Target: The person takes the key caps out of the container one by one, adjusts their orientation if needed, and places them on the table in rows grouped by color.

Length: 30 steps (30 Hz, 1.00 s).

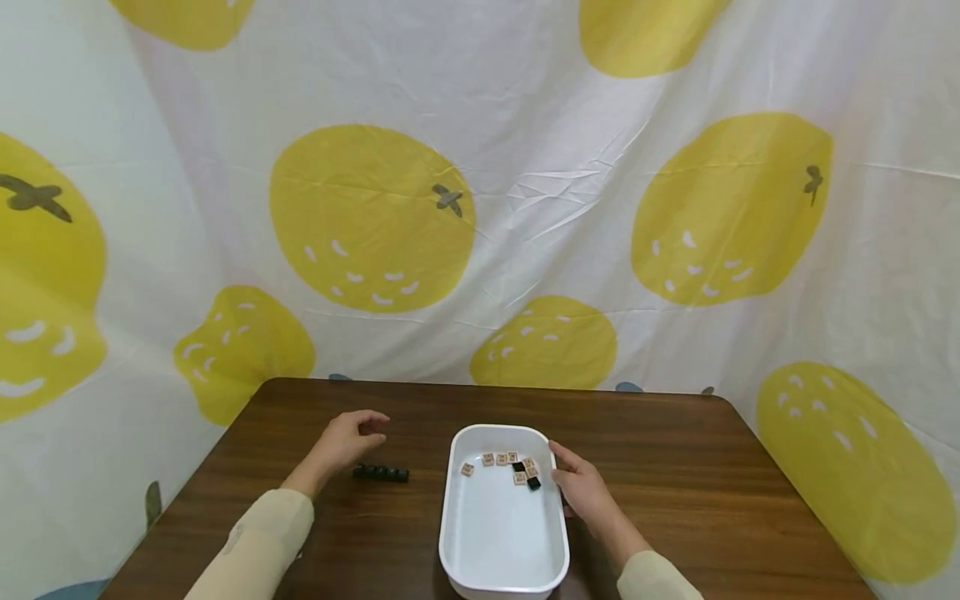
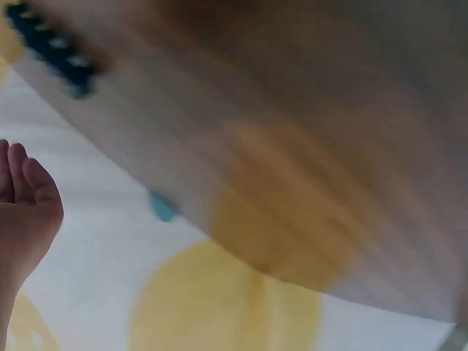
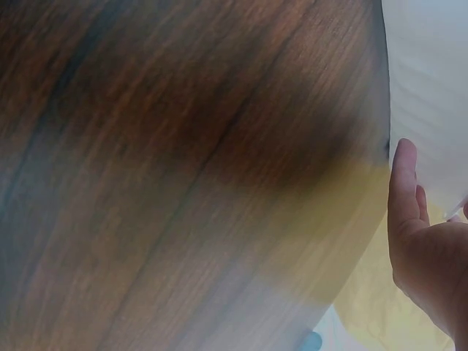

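A white tub [image 1: 505, 533] stands on the table, with several small pale square tiles [image 1: 488, 459] marked in dark and a couple of black ones [image 1: 533, 483] toward its far end. My right hand [image 1: 588, 496] holds the tub's right side, thumb at the rim and fingers along the outer wall. In the right wrist view the index finger lies straight against the white wall [image 3: 431, 95]. Left of the tub lies a row of black blocks [image 1: 381, 473], end to end. My left hand [image 1: 341, 446] hovers just above and behind that row, fingers loosely bent, holding nothing.
The dark brown wooden table [image 1: 675, 475] has rounded far corners. Behind it hangs a white cloth [image 1: 540, 192] with large yellow lemons. Pale sleeves cover both forearms.
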Available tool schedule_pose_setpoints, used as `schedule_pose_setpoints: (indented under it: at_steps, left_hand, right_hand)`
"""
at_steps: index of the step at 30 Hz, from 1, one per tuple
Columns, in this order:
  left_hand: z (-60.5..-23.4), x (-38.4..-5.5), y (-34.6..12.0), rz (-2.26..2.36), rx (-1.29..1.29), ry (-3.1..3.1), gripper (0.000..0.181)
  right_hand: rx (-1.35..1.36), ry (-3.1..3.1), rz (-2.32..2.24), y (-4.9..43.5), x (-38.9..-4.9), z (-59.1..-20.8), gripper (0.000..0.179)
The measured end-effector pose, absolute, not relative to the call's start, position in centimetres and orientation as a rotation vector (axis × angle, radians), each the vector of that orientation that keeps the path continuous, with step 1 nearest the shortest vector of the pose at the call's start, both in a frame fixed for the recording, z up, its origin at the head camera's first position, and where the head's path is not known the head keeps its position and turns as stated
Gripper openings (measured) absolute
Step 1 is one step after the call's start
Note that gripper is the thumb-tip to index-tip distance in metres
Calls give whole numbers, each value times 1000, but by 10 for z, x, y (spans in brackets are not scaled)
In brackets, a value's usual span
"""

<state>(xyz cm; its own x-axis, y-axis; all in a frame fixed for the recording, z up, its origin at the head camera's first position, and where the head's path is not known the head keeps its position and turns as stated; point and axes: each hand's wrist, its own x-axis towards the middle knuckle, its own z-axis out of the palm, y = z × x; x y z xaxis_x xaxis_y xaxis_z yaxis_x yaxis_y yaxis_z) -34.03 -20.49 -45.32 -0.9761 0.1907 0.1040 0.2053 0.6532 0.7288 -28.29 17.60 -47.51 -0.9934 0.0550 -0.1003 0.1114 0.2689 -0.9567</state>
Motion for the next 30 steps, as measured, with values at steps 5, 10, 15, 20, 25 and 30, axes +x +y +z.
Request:
schedule_pose_setpoints:
  at_steps: [5, 10, 15, 20, 25, 30]
  left_hand:
    - [-438, -345, -164, -1239, -491, -2740, 32]
    - [-429, -344, -115, -1322, -624, -2657, 30]
    - [-428, -339, -66, -1413, -713, -2677, 31]
    - [-435, -335, -28, -1334, -783, -2770, 32]
    - [-444, -333, -5, -1203, -863, -2790, 30]
    - [-457, -336, 2, -1061, -939, -2808, 27]
  right_hand:
    - [153, 2455, -1882, 175, -281, -474, 51]
    - [144, 2446, -1895, 175, -279, -473, 51]
    - [145, 2456, -1897, 175, -278, -472, 51]
    - [140, 2468, -1869, 176, -278, -471, 51]
    - [151, 2471, -1830, 177, -280, -471, 51]
    - [119, 2449, -1870, 176, -280, -474, 51]
